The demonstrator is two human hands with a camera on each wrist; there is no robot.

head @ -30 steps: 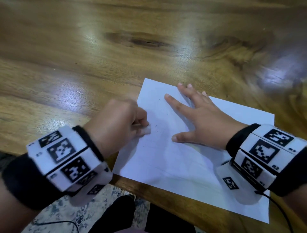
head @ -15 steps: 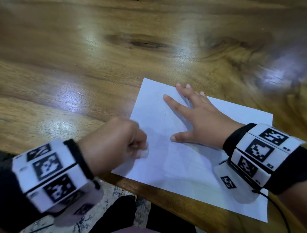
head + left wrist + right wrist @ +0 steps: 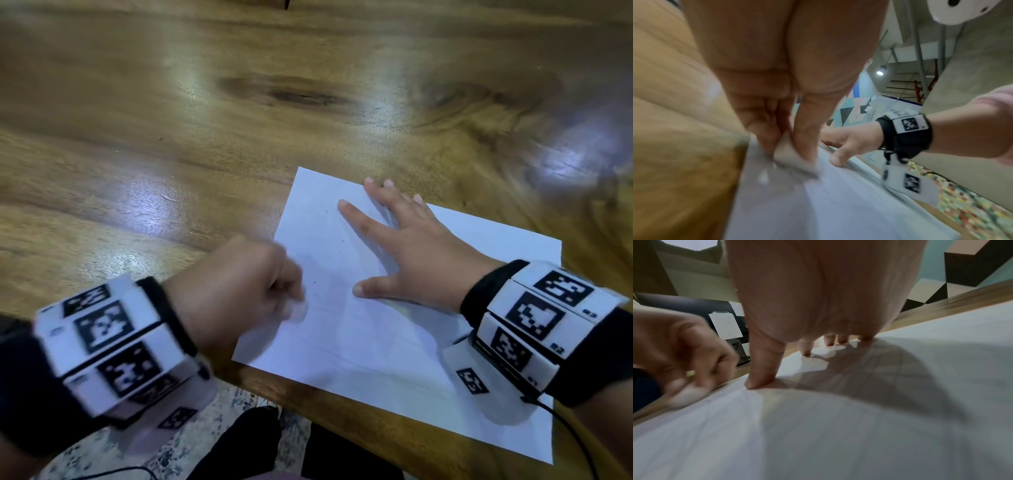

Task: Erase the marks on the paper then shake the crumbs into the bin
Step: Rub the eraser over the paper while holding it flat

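left hand (image 3: 236,291) pinches eraser (image 3: 297,311), tip on paper (image 3: 394,342) | right hand (image 3: 411,253) spread flat | paper's long axis runs toward near-right

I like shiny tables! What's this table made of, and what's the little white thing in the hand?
The table looks like wood with a glossy varnish: brown grain, dark knots and bright light reflections show. The white block pinched by the left hand is probably a rubber eraser, matte and soft-edged, though blurred. It meets the thin white paper.
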